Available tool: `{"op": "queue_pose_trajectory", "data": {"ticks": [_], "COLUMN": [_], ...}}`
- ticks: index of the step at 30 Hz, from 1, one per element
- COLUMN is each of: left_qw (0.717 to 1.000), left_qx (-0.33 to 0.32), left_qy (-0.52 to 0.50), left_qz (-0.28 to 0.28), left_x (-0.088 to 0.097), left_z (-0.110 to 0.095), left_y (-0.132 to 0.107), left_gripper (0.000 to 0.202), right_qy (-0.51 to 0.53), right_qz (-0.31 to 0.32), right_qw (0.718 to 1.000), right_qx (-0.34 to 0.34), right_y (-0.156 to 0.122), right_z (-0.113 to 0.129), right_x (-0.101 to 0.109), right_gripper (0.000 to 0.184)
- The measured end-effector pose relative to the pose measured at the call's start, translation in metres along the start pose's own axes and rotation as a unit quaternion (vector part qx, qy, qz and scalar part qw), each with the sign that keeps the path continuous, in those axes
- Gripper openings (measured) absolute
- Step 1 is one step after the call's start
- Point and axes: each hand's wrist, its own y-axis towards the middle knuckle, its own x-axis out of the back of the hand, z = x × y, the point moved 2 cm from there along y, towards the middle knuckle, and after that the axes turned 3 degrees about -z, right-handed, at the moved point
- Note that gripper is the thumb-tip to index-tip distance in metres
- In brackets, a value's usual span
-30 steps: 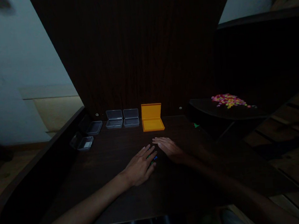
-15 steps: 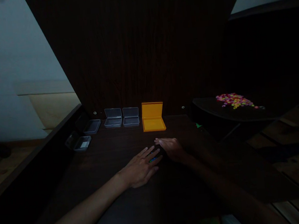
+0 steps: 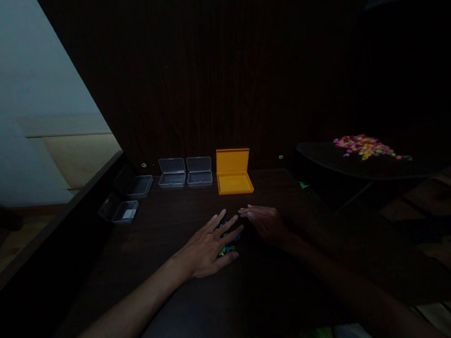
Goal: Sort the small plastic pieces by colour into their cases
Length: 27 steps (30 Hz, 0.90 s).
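Note:
My left hand (image 3: 207, 248) lies palm down on the dark table, its fingers spread over small blue and green beads (image 3: 228, 249). The beads show between and beside the fingers; the palm hides any others. Just to the right is my right hand (image 3: 267, 223), turned on its side with its fingers stretched out together towards the left fingertips. Nothing shows in its grasp, though its palm side is in shadow. Beyond both hands, an orange box (image 3: 236, 192) stands with its lid up.
Left of the orange box are two clear plastic boxes (image 3: 174, 185) (image 3: 200, 184) with raised lids. Two more clear boxes (image 3: 141, 193) (image 3: 126, 221) sit near the left side board. Pink and yellow beads (image 3: 365, 146) lie heaped on the right shelf (image 3: 319, 159). A green scrap (image 3: 303, 185) is nearby.
My left fingers have spread wider, so more blue and green beads show among them. My right hand has shifted slightly away to the right. The view has moved a little.

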Motion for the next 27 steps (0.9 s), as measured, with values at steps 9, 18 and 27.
{"op": "queue_pose_trajectory", "data": {"ticks": [9,18,27], "left_qw": [0.999,0.998,0.999], "left_qx": [-0.035,-0.065,-0.043], "left_qy": [0.026,-0.006,-0.021], "left_qz": [-0.003,0.014,0.004], "left_x": [0.006,0.005,0.005], "left_z": [-0.004,-0.01,-0.009], "left_y": [-0.001,-0.001,0.0], "left_gripper": [0.065,0.07,0.086], "right_qy": [0.007,0.03,0.057], "right_qz": [-0.002,-0.002,-0.003], "right_qw": [1.0,0.999,0.998], "right_qx": [-0.006,-0.019,-0.022], "right_y": [-0.003,0.001,0.001], "right_z": [-0.004,0.002,0.002], "right_x": [-0.002,-0.002,0.0], "right_gripper": [0.034,0.036,0.034]}}
